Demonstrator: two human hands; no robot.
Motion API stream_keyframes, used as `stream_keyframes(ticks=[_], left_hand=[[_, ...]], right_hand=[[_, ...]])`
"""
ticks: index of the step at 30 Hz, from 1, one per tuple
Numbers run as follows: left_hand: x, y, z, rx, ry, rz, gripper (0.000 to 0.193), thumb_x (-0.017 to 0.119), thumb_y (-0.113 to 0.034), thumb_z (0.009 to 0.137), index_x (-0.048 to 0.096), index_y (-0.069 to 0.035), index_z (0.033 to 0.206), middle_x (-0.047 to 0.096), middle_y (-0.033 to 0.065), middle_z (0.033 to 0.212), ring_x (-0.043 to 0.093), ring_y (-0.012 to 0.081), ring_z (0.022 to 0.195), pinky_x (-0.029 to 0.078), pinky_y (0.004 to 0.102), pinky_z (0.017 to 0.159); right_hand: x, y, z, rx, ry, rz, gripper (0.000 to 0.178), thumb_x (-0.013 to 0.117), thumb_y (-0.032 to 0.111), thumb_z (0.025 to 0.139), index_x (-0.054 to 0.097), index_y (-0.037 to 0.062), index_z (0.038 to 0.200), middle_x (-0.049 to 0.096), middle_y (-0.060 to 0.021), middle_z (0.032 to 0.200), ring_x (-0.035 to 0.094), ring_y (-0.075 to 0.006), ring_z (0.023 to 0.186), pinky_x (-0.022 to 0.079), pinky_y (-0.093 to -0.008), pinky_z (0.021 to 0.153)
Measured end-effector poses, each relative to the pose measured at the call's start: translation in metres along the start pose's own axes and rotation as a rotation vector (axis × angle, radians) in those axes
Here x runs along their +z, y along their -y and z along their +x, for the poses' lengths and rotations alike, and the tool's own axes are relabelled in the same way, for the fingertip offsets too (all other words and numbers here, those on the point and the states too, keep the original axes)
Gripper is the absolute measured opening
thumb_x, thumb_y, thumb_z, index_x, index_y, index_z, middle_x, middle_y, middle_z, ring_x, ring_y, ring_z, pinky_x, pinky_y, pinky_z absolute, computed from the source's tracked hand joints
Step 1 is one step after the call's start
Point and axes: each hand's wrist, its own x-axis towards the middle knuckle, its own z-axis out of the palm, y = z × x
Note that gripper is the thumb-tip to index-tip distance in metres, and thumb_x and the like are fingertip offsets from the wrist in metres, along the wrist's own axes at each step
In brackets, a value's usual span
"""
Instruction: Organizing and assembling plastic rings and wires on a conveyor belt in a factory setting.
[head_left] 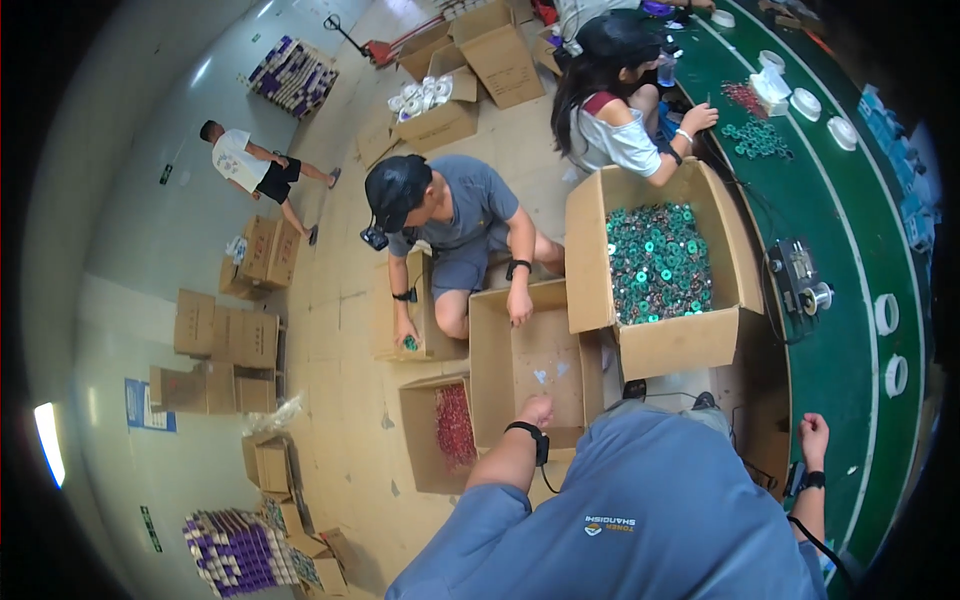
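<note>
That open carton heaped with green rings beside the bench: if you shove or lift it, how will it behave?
The carton is filled deep with green rings, so it is probably heavy and would drag rather than slide. Its cardboard flaps stand open and look floppy, so they make poor handles. Tilted, the loose rings would likely shift and spill.

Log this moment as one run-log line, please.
left hand: fist over nearly empty carton | right hand: at green bench edge | nearby: carton of green rings
</note>
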Motion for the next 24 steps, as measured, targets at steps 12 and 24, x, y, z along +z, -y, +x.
stream_keyframes(ticks=[12, 24], left_hand=[[0.024, -0.037, 0.003, 0.197, 0.120, -0.017, 0.034, 0.049, -0.033, 0.095, 0.055, -0.004, 0.110, 0.063, 0.0111, 0.105, 0.062, 0.0210, 0.087, 0.050, 0.0330, 0.071], [0.157, -0.090, -0.120, 0.203, 0.039, 0.461, 0.049, 0.046, -0.033, 0.095, 0.041, 0.003, 0.129, 0.061, 0.0178, 0.116, 0.062, 0.0278, 0.091, 0.051, 0.0322, 0.078]], right_hand=[[-0.051, -0.015, -0.013, 0.102, -0.230, 0.093, 0.024, 0.056, 0.029, 0.092, 0.060, 0.0090, 0.078, 0.053, 0.0036, 0.064, 0.048, -0.0081, 0.058, 0.038, -0.0259, 0.051], [-0.178, -0.033, 0.152, -0.025, -0.282, 0.022, 0.022, 0.063, 0.022, 0.084, 0.066, 0.0034, 0.095, 0.068, -0.0082, 0.083, 0.065, -0.0183, 0.075, 0.051, -0.0315, 0.070]])
